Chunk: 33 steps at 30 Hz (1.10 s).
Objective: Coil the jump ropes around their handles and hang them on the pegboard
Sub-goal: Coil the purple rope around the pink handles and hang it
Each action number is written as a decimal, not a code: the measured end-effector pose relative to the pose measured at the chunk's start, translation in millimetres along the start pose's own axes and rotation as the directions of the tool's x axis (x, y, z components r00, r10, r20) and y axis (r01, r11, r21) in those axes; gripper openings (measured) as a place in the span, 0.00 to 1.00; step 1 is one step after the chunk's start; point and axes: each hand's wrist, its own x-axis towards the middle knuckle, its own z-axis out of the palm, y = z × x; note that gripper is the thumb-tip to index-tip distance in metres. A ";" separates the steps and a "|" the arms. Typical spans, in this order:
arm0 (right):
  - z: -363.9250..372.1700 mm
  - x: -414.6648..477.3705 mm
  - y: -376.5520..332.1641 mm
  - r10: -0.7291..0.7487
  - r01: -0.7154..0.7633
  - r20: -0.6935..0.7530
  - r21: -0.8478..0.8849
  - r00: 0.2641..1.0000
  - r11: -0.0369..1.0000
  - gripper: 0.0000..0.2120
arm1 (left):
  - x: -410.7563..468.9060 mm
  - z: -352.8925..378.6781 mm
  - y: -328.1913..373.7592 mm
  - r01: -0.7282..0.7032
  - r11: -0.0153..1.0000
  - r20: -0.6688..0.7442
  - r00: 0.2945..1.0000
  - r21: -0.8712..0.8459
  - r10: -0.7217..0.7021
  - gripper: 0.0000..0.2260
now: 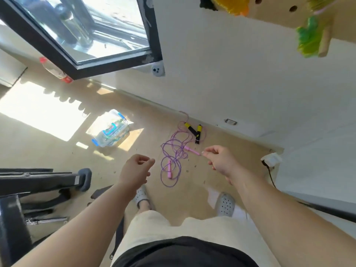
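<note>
Beige floor (57,151), sun patches, white wall beyond. Far left: dark furniture frame (38,180). Clear box (110,130) with blue clasps, well apart from the work.

Left hand (137,166) hovers over the floor, fingers loosely curled, holding nothing.

Purple rope (173,157) on the floor in loose, overlapping loops, pink handles (169,169) among them. Black-and-yellow handles (198,132) crossed, near the wall. Judged light, limp cord, likely to snag. Take it by the stiff handles.

Right hand (219,160): fingers curled, thumb by forefinger. Whether it pinches anything, cannot tell.

Plug and cable (270,159) at right. Pegboard (279,12) high up. Wooden peg (324,43) beside a green bundle (308,39).
</note>
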 end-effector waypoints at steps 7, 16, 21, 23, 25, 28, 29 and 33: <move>100.1 35.5 11.9 0.138 -0.141 -0.064 -0.053 0.988 0.989 0.08 | 101.0 -72.2 -35.1 0.006 0.991 0.096 0.995 0.132 -0.018 0.08; 172.2 175.0 74.0 0.137 -0.139 -0.037 -0.069 0.990 0.988 0.12 | 250.8 -0.3 -98.2 -0.038 0.958 0.249 0.968 0.284 -0.035 0.10; 205.4 281.9 152.7 0.198 -0.197 -0.004 -0.096 0.980 0.976 0.15 | 352.1 79.5 -164.3 -0.098 0.919 0.314 0.949 0.382 -0.029 0.12; 219.6 321.8 183.5 0.221 -0.219 0.002 -0.128 0.975 0.967 0.15 | 389.2 109.7 -192.4 -0.123 0.888 0.342 0.939 0.443 -0.041 0.13; 233.3 359.8 211.4 0.230 -0.224 0.012 -0.180 0.973 0.958 0.15 | 423.3 137.7 -219.7 -0.152 0.846 0.372 0.926 0.511 -0.059 0.14; 252.4 410.6 251.1 0.233 -0.218 0.035 -0.247 0.972 0.944 0.13 | 471.8 174.8 -256.4 -0.204 0.784 0.427 0.900 0.586 -0.085 0.16; 258.7 425.0 262.9 0.238 -0.218 0.045 -0.272 0.970 0.937 0.13 | 487.3 185.2 -266.8 -0.210 0.769 0.431 0.897 0.604 -0.094 0.16; 287.2 476.4 311.3 0.308 -0.231 0.131 -0.410 0.942 0.882 0.15 | 537.8 224.6 -300.8 -0.208 0.736 0.423 0.899 0.644 -0.116 0.14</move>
